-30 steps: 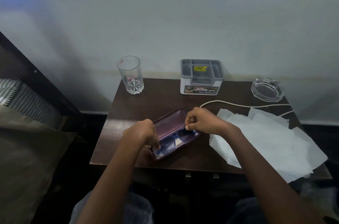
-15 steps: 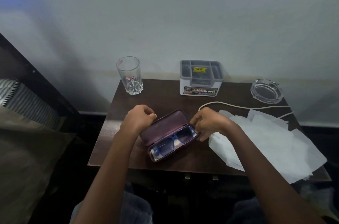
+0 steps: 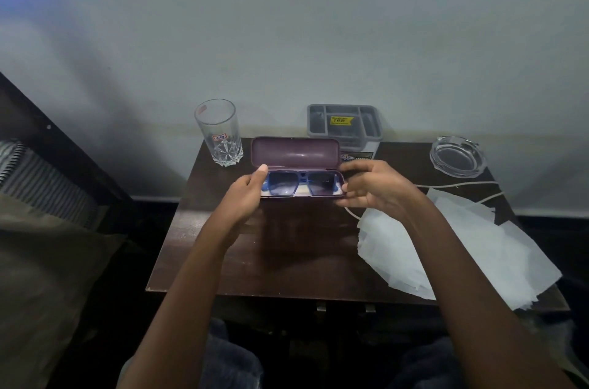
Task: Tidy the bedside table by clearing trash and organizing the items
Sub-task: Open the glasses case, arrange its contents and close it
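Sunglasses case (image 3: 294, 153) held open over the rear middle of the bedside table (image 3: 287, 255), long axis running left to right, left hand (image 3: 245, 197) gripping its left end, right hand (image 3: 376, 188) its right end, raised lid toward the wall, equally near both.

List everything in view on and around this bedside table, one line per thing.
table: one, dark brown, against the wall
tumbler: one, clear glass, back left of the table
organiser: one, grey, back centre, partly behind the case
ashtray: one, clear glass, back right
cable: one, white, right side by the paper
paper sheets: loose pile, white, front right, overhanging the edge
glasses case: one, purple, open, between both hands
sunglasses: one pair, blue, inside the case
bedding: tan and striped, far left
left hand: grips the case's left end
right hand: holds the case's right end
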Motion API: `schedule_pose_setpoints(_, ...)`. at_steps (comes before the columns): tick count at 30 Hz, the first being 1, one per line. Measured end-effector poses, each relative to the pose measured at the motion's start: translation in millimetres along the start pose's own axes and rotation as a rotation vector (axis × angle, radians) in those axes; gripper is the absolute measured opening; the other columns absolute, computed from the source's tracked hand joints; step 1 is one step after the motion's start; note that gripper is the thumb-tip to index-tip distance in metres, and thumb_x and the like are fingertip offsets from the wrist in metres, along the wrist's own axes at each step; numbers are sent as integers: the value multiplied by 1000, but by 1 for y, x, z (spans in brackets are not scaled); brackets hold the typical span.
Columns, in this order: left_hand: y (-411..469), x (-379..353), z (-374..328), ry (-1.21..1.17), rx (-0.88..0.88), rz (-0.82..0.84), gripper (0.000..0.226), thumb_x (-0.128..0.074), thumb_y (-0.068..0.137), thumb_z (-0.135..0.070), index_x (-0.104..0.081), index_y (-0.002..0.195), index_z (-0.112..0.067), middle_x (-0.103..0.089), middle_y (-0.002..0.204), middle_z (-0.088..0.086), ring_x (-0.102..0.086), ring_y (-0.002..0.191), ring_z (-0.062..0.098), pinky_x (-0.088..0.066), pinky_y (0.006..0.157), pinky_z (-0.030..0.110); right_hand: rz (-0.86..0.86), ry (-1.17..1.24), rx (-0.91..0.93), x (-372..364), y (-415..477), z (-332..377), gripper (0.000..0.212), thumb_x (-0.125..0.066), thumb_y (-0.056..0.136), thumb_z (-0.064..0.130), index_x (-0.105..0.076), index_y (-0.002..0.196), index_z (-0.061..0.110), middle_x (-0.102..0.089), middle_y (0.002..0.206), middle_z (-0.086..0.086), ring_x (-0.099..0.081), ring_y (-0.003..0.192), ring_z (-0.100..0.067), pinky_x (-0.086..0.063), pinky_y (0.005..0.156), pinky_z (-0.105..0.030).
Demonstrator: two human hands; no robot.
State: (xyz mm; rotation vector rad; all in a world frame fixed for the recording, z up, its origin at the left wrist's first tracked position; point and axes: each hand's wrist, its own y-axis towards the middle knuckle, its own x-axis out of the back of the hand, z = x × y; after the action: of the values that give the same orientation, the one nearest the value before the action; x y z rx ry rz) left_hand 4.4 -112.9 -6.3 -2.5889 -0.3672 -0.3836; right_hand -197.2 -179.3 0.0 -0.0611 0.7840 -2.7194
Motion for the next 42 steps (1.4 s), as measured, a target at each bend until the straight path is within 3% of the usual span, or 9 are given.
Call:
schedule_pose_setpoints(3, -4, 0, -5, -276, 113, 57, 47, -33, 94, -56, -59, 113, -22, -61, 122, 7, -63, 97, 24, -55, 82, 45, 30, 38, 2, 2, 1, 1, 58, -49, 79, -22, -51, 125, 13, -66, 97, -22, -69, 75, -29, -59, 55, -31)
schedule_pose_setpoints(6, -8, 3, -8, -447, 133, 94, 44, -28, 94, -58, -55, 114, -29, -63, 117, 6, -66, 93, 24, -58, 57, 37, 52, 14, 29, 6, 1, 1, 57, -50, 78, -20, -55, 123, 16, -68, 94, -19, -71, 71, -27, -60, 58, -33)
schedule_pose_setpoints(10, -11, 5, -12, -546, 102, 119, 36, -24, 96, -55, -55, 93, -36, -62, 117, 8, -63, 99, 26, -55, 64, 42, 39, 11, 37, 9, 2, 0, 55, -51, 77, -21, -58, 117, 16, -68, 93, -19, -70, 72, -29, -60, 59, -34)
schedule_pose_setpoints(20, -6, 4, -11, -635, 129, 124, 36, -32, 98, -46, -54, 92, -18, -61, 102, 16, -64, 90, 32, -55, 72, 44, 19, 12, 86, 18, 4, 0, 36, -54, 79, -19, -58, 96, 13, -66, 95, -17, -69, 61, -23, -60, 61, -35)
schedule_pose_setpoints(25, -6, 0, -10, -574, 65, 120, 5, -52, 94, -15, -53, 89, -16, -59, 89, 7, -64, 73, 25, -57, 68, 37, 1, 13, 110, 22, 4, 2, 24, -50, 85, -12, -60, 90, 8, -65, 82, -15, -67, 54, -22, -59, 61, -33)
schedule_pose_setpoints(31, -7, -3, -13, -640, 28, 120, 21, -51, 89, 4, -53, 94, -16, -57, 86, 7, -60, 74, 20, -58, 58, 31, -61, -4, 149, 25, 6, 1, 4, -57, 89, 7, -59, 89, 11, -68, 90, -14, -69, 61, -25, -59, 67, -38)
schedule_pose_setpoints(34, -5, -4, -11, -740, 74, 80, 28, -55, 86, 6, -50, 105, -14, -61, 86, 9, -64, 71, 21, -57, 63, 33, -55, 15, 143, 25, 8, -2, 12, -65, 85, 8, -57, 94, 10, -68, 89, -13, -69, 64, -26, -58, 72, -39)
schedule_pose_setpoints(38, -4, -8, -7, -908, 150, 90, 14, -56, 86, 5, -60, 90, -8, -71, 63, 7, -68, 59, 16, -58, 65, 30, -19, 111, 101, 26, 9, -2, 24, -65, 84, 7, -58, 107, 5, -68, 95, -16, -70, 74, -28, -58, 79, -40)
schedule_pose_setpoints(42, -2, -11, -8, -952, 114, 56, 19, -54, 85, 9, -61, 97, -6, -71, 60, 5, -69, 54, 14, -57, 62, 29, -36, 119, 82, 26, 9, 0, 26, -64, 84, 2, -58, 109, -1, -68, 92, -17, -71, 75, -27, -58, 79, -40)
